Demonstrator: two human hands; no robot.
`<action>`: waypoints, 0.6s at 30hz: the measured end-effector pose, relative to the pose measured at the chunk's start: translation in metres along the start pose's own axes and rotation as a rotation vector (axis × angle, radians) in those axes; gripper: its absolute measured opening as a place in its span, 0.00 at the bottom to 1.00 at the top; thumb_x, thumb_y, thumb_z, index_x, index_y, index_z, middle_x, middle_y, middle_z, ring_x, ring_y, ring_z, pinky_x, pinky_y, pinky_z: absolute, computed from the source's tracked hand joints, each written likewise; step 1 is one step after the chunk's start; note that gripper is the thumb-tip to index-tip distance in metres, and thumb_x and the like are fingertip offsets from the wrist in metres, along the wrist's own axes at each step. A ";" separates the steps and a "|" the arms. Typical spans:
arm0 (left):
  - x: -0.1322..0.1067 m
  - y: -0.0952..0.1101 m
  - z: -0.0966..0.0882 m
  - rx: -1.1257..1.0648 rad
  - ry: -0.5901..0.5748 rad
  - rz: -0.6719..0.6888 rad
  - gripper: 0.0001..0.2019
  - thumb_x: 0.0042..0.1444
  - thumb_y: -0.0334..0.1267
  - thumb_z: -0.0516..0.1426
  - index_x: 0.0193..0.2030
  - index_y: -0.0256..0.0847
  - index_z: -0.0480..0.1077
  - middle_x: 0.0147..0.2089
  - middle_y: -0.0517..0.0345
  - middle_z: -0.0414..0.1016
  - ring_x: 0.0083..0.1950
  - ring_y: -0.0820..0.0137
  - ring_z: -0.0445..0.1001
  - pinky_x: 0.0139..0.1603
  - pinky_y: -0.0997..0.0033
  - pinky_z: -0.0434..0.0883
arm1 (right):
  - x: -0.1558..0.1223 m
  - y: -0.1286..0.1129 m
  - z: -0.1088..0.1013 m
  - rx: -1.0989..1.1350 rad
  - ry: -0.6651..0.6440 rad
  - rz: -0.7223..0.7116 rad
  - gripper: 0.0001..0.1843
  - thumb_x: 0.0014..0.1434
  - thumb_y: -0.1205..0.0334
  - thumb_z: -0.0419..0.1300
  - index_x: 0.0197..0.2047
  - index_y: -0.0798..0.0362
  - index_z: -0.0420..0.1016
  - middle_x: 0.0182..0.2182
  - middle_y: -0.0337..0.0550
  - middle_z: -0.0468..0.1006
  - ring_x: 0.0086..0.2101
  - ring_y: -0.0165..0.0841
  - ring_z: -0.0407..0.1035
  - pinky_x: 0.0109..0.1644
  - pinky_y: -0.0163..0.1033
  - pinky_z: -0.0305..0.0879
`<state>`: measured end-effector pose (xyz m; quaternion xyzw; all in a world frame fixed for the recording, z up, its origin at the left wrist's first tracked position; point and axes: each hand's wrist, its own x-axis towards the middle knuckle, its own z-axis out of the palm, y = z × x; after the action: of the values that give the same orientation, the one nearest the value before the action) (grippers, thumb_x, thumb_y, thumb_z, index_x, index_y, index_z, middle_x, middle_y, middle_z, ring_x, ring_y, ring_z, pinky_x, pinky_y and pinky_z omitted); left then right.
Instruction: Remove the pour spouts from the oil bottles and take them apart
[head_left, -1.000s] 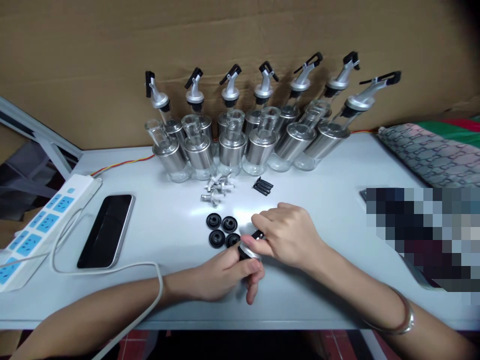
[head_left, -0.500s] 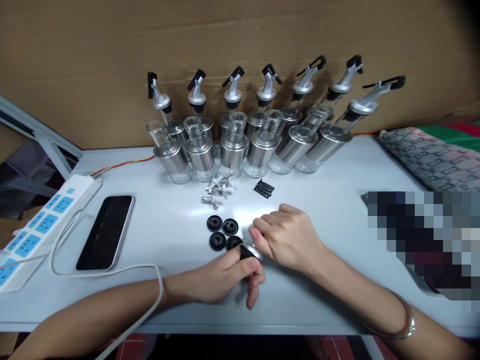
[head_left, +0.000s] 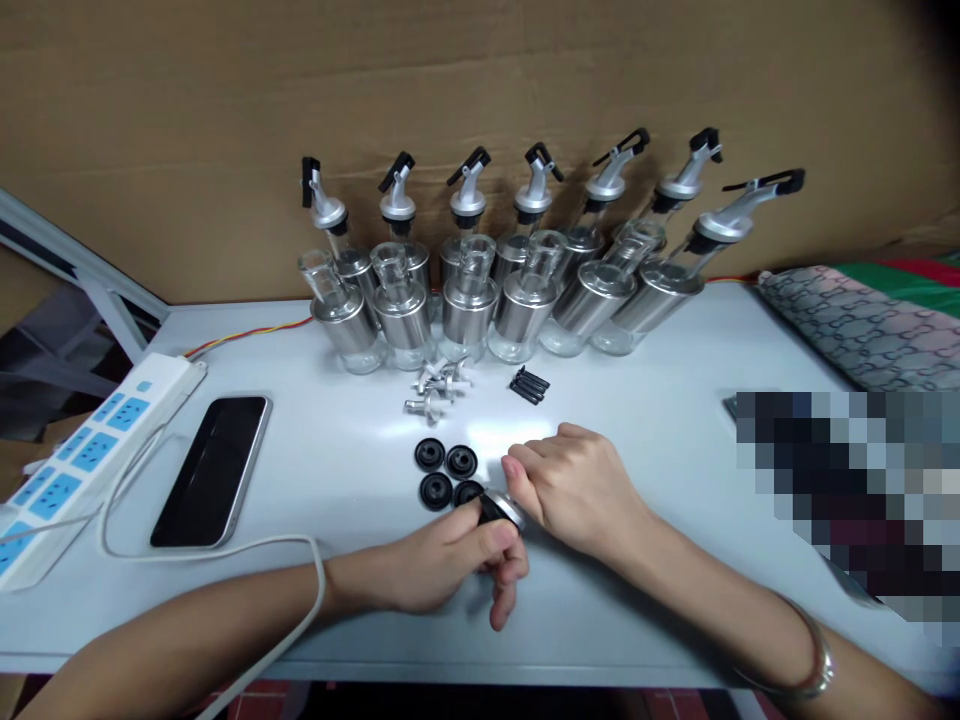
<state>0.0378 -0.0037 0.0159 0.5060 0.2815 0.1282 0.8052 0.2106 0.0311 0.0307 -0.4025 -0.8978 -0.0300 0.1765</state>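
My left hand (head_left: 450,555) pinches a bottle pourer (head_left: 504,508), its black base between thumb and forefinger and its silver rim facing right. Closed against that silver side is my right hand (head_left: 581,490), its curled fingers hiding the rest of the piece. Just beyond the left fingertips lie several round black stoppers (head_left: 435,490), one partly covered by the hand. Farther back is a small pile of silver spout pieces with whitish stems (head_left: 439,385). To its right sits a bunch of thin black levers (head_left: 530,384).
Open-necked glass bottles with steel sleeves (head_left: 469,310) stand before a back row of bottles with pourers (head_left: 469,200). At left are a phone (head_left: 210,470), a power strip (head_left: 82,450) and a white cable (head_left: 225,548) crossing my left forearm. A patterned cushion (head_left: 847,330) lies at right.
Both hands keep their hold on the pourer almost unmoved. The whole view has shifted slightly, with the bottles and table now sitting a little lower.
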 end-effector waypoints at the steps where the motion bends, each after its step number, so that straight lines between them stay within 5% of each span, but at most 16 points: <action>1: 0.000 -0.001 0.000 -0.010 -0.001 0.001 0.25 0.61 0.62 0.42 0.31 0.41 0.58 0.22 0.63 0.64 0.27 0.72 0.64 0.42 0.69 0.62 | 0.000 0.000 0.000 -0.004 -0.004 0.011 0.30 0.66 0.64 0.40 0.16 0.54 0.67 0.11 0.39 0.69 0.13 0.28 0.56 0.26 0.38 0.47; 8: -0.001 0.005 0.002 0.037 -0.001 0.032 0.23 0.61 0.60 0.44 0.30 0.41 0.56 0.23 0.63 0.64 0.28 0.73 0.63 0.40 0.70 0.61 | 0.001 0.001 -0.005 0.327 -0.136 0.314 0.33 0.69 0.58 0.31 0.14 0.51 0.57 0.10 0.38 0.60 0.13 0.27 0.55 0.24 0.36 0.47; 12: -0.002 0.006 0.003 0.041 -0.012 0.053 0.23 0.62 0.60 0.44 0.30 0.41 0.55 0.23 0.64 0.63 0.28 0.73 0.62 0.38 0.70 0.61 | 0.005 0.013 -0.013 0.506 -0.029 0.434 0.27 0.67 0.52 0.37 0.18 0.50 0.52 0.13 0.34 0.56 0.16 0.27 0.54 0.23 0.34 0.49; 18: 0.000 0.005 0.003 0.025 -0.027 0.052 0.22 0.61 0.59 0.46 0.30 0.41 0.55 0.22 0.64 0.63 0.27 0.74 0.62 0.36 0.71 0.60 | 0.006 0.056 -0.018 0.323 -0.087 0.568 0.15 0.62 0.57 0.49 0.24 0.50 0.62 0.18 0.37 0.68 0.21 0.31 0.62 0.27 0.34 0.54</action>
<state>0.0401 -0.0033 0.0211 0.5248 0.2587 0.1388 0.7990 0.2533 0.0693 0.0450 -0.6045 -0.7495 0.1805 0.2006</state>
